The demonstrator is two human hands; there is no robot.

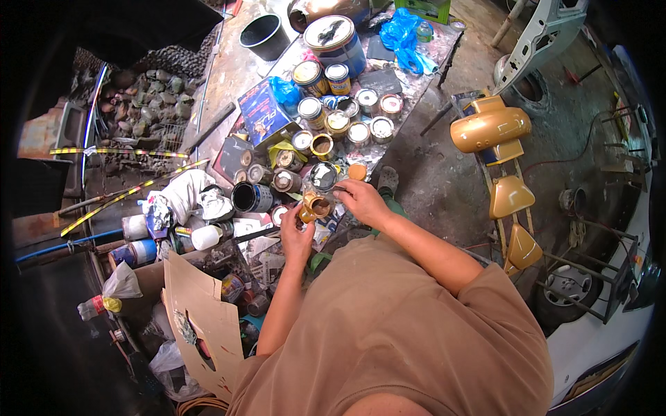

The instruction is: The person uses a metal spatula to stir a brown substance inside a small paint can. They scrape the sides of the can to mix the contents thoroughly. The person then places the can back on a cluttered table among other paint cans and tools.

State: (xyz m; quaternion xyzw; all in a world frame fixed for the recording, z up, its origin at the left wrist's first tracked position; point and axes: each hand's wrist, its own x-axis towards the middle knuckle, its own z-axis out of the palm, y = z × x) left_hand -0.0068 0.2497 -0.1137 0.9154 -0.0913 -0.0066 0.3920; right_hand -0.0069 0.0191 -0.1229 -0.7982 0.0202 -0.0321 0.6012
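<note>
My left hand (297, 234) is closed around a small jar of gold-brown paint (320, 206), tilted at the near edge of the cluttered table. Just to its right, the fingers of my right hand (363, 203) pinch together near the jar's mouth. Something thin and dark shows at those fingertips, too small to name. Beyond the jar stands an open can (324, 176) with whitish and dark paint on top. An orange-tan round lid (357, 172) lies beyond my right hand. To the left of the jar is a black-lined open can (244, 197).
Many paint cans crowd the table, with a large paint bucket (336, 41), a black pail (264, 37) and a blue plastic bag (406, 40) farther back. Gold-painted motorcycle parts (491, 132) rest on a rack at right. A cardboard sheet (201, 315) leans at lower left.
</note>
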